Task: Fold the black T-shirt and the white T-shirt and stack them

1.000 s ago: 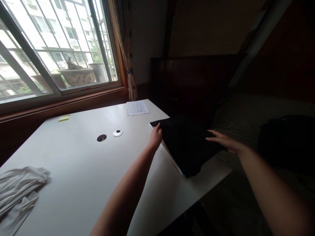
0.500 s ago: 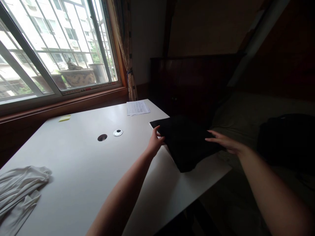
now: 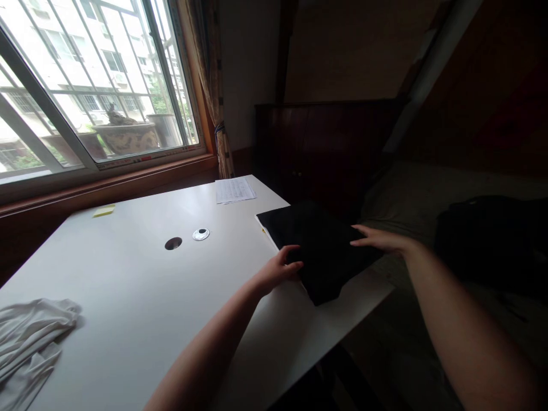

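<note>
A black cloth (image 3: 321,245), folded into a flat block, lies at the right end of the white table (image 3: 141,308). A pale edge with a small yellow mark shows along its left side. My left hand (image 3: 280,269) grips the cloth's left edge, thumb and fingers bent round it. At the right side of the cloth is my right hand (image 3: 377,238), its thumb and fingers on the black fabric; part of the fingers is lost in the dark.
Crumpled grey cloth (image 3: 38,337) lies at the table's left front. Papers (image 3: 235,190), a yellow note (image 3: 104,210), a round cap (image 3: 201,234) and a hole (image 3: 173,244) are farther back. A dark bag-like object (image 3: 492,245) stands right.
My left hand has slid along the cloth's left edge toward me, uncovering the pale edge and yellow mark. My right hand keeps its place at the cloth. The whole view has shifted slightly.
</note>
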Motion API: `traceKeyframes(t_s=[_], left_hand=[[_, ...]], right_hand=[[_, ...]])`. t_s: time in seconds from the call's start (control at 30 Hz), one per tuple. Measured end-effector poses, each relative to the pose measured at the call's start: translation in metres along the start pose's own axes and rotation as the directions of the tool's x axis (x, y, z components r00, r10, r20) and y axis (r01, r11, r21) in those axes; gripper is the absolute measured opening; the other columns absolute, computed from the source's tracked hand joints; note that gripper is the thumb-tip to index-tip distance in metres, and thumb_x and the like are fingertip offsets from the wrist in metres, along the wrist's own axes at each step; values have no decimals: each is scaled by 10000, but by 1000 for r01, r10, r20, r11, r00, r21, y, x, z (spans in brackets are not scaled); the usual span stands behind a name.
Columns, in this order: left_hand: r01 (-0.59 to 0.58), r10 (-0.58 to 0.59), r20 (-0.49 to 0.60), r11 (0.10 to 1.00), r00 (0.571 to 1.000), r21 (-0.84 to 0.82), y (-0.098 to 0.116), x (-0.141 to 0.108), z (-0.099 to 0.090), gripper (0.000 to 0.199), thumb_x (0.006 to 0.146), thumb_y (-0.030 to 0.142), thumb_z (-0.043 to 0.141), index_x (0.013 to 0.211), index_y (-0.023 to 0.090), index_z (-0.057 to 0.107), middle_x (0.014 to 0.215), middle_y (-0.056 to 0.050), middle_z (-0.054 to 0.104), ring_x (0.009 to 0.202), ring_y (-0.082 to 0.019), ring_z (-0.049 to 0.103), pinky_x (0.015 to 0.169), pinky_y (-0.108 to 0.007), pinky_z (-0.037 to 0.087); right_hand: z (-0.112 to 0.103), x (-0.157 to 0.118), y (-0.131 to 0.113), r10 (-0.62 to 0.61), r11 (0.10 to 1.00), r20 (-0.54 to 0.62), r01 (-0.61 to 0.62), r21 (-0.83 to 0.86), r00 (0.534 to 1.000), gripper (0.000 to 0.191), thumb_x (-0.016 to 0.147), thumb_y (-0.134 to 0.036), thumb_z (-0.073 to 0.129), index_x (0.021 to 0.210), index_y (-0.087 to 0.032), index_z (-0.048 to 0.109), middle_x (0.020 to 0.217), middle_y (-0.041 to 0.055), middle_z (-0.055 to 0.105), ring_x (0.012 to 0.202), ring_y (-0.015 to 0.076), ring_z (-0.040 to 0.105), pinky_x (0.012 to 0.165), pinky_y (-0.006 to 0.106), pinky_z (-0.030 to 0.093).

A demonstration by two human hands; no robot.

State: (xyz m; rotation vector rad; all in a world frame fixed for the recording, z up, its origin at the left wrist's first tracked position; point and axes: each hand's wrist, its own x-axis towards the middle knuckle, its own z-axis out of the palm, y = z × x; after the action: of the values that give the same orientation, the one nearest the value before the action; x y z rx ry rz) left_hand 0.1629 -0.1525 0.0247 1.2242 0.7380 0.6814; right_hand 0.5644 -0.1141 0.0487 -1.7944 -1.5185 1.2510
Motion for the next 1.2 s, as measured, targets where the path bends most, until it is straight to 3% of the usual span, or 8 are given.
traceKeyframes(t_s=[0.13, 0.23, 0.37, 0.5, 0.63, 0.8, 1.0, 1.2], left_hand=[[102, -93, 134, 993, 987, -60, -5, -17, 24, 330, 903, 324, 723, 1189, 159, 716, 969, -72, 694, 842, -172, 702, 895, -400, 589], [162, -144, 152, 980, 978, -118, -16, -26, 31, 373, 936, 356, 662, 1248, 151, 674, 968, -94, 725, 830, -188, 740, 905, -413, 589], [176, -144, 210, 975, 967, -138, -26, -34, 27, 463, 930, 352, 657, 1339, 138, 615, 896, -109, 756, 864, -216, 767, 907, -398, 578], [70, -89, 230, 994, 969, 88, -26, -42, 27, 523, 942, 345, 625, 1432, 172, 562, 950, -107, 766, 831, -219, 771, 861, -403, 583], [-28, -31, 178, 948, 984, 317, -26, -50, 34, 556, 924, 219, 552, 1479, 198, 534, 851, -58, 762, 768, -196, 757, 802, -375, 595], [-46, -25, 173, 918, 985, 394, -29, -51, 34, 595, 889, 196, 534, 1483, 231, 541, 729, -1, 724, 672, -168, 730, 747, -347, 602], [-54, -22, 186, 916, 982, 397, -36, -47, 32, 659, 851, 175, 524, 1506, 239, 514, 740, 7, 731, 707, -175, 738, 780, -364, 607], [-70, -10, 189, 909, 982, 410, -33, -48, 34, 681, 808, 142, 528, 1483, 228, 544, 746, 18, 728, 707, -160, 733, 778, -335, 604]], right_hand=[[-4, 16, -4, -44, 965, -168, -1, -261, 985, 762, 723, -400, 809, 1422, -232, 555, 1279, 160, 690, 1177, 367, 671, 960, 447, 590], [12, 34, -19, -299, 839, -333, 80, -538, 894, 601, 825, -447, 698, 1379, -230, 615, 1318, 156, 643, 1230, 359, 629, 1069, 483, 515], [65, 60, -51, -602, 651, -223, 309, -693, 767, 529, 947, -534, 534, 1396, -267, 621, 1488, 107, 540, 1386, 323, 512, 1202, 462, 385], [133, 86, -86, -586, 521, 28, 403, -753, 810, 629, 991, -612, 426, 1532, -297, 482, 1654, 57, 362, 1520, 308, 332, 1259, 500, 256], [175, 108, -104, -481, 474, 123, 376, -796, 868, 658, 1012, -632, 332, 1590, -321, 380, 1681, 16, 300, 1569, 289, 199, 1277, 556, 101], [158, 128, -102, -438, 513, 63, 307, -801, 897, 653, 1014, -643, 314, 1573, -319, 415, 1672, -12, 321, 1567, 237, 215, 1287, 449, 118], [113, 136, -83, -298, 633, -243, 1, -774, 923, 669, 1061, -521, 178, 1574, -154, 402, 1639, 154, 369, 1524, 296, 326, 1238, 501, 259], [134, 138, -95, -325, 621, -267, -9, -784, 907, 651, 1058, -529, 174, 1555, -194, 432, 1643, 127, 371, 1524, 323, 311, 1225, 615, 209]])
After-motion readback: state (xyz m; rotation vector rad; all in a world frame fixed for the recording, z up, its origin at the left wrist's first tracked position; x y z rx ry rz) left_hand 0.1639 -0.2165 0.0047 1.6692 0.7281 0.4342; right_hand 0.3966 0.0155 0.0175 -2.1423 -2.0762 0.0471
